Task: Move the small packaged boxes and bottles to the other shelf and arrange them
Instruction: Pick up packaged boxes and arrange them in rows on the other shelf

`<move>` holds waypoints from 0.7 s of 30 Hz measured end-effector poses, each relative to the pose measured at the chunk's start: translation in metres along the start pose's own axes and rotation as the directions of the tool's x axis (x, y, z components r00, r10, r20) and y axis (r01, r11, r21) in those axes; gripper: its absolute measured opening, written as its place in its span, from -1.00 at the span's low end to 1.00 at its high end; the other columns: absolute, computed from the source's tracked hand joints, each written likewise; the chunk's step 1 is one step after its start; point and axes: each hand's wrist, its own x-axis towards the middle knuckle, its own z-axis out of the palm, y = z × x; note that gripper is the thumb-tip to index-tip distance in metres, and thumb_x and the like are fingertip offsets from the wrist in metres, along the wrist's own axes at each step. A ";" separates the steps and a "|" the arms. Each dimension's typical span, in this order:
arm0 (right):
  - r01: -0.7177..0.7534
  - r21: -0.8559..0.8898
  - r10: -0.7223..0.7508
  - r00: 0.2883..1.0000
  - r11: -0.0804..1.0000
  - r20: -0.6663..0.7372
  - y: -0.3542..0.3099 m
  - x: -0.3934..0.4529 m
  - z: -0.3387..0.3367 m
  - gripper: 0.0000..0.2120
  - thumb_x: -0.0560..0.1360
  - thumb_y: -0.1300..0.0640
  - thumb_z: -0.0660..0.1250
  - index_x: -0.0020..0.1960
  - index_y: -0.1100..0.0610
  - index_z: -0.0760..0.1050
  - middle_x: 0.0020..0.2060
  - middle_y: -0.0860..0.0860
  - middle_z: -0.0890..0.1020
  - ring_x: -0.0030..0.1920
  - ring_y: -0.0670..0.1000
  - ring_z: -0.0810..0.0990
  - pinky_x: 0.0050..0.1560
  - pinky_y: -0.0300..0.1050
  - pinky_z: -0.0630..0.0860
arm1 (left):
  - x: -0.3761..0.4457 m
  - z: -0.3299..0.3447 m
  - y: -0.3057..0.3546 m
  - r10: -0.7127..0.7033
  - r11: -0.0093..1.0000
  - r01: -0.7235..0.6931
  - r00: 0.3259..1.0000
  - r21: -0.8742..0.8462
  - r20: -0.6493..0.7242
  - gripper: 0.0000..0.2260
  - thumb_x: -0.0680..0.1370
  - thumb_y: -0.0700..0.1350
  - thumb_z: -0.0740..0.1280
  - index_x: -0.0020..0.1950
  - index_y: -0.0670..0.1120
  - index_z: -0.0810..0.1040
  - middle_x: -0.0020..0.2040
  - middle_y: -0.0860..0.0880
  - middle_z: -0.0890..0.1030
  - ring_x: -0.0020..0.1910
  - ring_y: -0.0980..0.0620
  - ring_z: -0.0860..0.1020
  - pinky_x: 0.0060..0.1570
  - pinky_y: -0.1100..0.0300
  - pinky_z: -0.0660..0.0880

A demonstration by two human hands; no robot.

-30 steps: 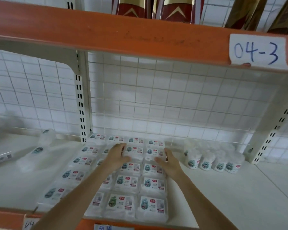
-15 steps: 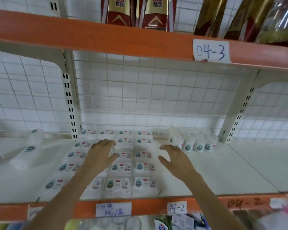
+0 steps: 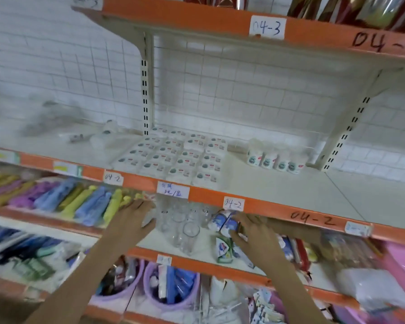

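Note:
Both hands are down at the lower shelf, under the orange edge (image 3: 278,212) labelled 04-2. My right hand (image 3: 253,232) curls its fingers over a small blue and white pack (image 3: 220,222) at the shelf's front. A green and white pack (image 3: 222,250) lies just below it. My left hand (image 3: 132,218) hovers with its fingers spread, left of a group of clear glasses (image 3: 182,225), and holds nothing. On the shelf above, a grid of flat white packs (image 3: 180,157) lies in rows, with small white bottles (image 3: 276,160) to its right.
Rolled items in several colours (image 3: 63,199) fill the lower shelf's left side. Two purple buckets (image 3: 171,288) stand on the shelf below. Red packets (image 3: 299,253) and a pink tub (image 3: 402,260) sit to the right. Loose bottles (image 3: 108,132) lie beyond the upright post.
Both hands left the white packs on the middle shelf and dropped to the shelf below. The view pulled back and tilted down. My right hand now reaches the blue and white pack.

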 end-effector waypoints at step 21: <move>0.513 0.487 -0.625 0.776 0.707 0.090 -0.331 0.038 0.064 -0.63 0.55 -0.09 0.17 0.33 -0.03 0.35 0.25 -0.12 0.47 0.26 -0.05 0.39 0.23 -0.16 0.36 | -0.269 -0.183 -0.155 -0.690 0.685 0.705 0.709 0.187 -0.145 -0.69 0.44 0.04 0.31 0.14 -0.03 0.55 0.06 -0.03 0.59 0.10 -0.06 0.52 0.07 0.08 0.42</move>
